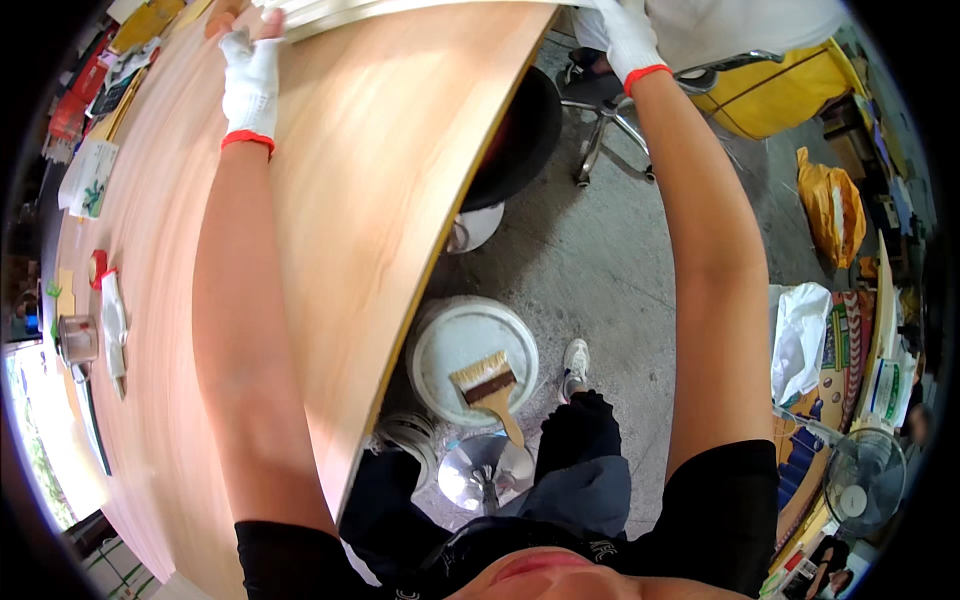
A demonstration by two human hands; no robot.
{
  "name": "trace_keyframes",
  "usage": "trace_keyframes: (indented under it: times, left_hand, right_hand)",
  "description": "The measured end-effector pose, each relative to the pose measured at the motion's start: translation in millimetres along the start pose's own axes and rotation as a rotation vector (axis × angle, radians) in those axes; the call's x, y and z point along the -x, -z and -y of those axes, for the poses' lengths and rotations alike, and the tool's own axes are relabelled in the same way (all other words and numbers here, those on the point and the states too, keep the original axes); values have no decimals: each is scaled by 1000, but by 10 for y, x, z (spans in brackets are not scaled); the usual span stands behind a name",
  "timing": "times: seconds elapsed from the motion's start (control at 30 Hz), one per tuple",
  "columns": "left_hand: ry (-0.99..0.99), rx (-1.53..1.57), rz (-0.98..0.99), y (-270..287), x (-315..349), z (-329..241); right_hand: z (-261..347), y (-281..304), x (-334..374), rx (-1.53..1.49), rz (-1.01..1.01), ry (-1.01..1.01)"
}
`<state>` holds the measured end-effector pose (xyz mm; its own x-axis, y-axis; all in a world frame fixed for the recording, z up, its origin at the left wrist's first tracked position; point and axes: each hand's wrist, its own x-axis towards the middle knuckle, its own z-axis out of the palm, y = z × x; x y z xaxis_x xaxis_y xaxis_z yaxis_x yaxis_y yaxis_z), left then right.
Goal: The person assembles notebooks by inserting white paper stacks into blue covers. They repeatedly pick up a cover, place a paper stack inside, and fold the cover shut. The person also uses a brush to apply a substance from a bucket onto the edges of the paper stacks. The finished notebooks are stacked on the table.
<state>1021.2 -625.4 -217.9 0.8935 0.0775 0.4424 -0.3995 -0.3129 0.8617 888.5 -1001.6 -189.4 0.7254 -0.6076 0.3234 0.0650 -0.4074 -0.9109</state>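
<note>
At the upper left, my left hand (250,85) wears a white knit glove with a red cuff and bare fingertips. Its fingers are apart, with the thumb beside the end of a stack of white strips (400,10). The stack lies across the far part of the wood-grain table (370,150) and is partly cut off by the frame. My right hand (628,45), in a matching glove, reaches past the table's right edge, close to the stack's other end. Its fingers run out of view at the top, so their grip is hidden.
Below the table edge stand a white lidded bucket (440,345) with a wide brush (488,385) on it and a metal stool (465,470). A wheeled chair (600,115) is farther off. A fan (865,480) and a white bag (800,340) are on the right. Tape (97,268) lies left.
</note>
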Motion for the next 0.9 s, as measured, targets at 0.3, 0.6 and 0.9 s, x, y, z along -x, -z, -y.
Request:
trace_keyframes:
  times: [0.3,0.6,0.9]
  left_hand:
    - [312,643,-49,2,-297,12]
    - [305,583,-128,1096,131,-170]
    - [423,662,-103,2345,821,-214]
  right_hand:
    - [-99,-295,612,-248,38,333]
    - [793,-215,2722,-97,199,241]
    - [1464,-110,4507,-19,407,213]
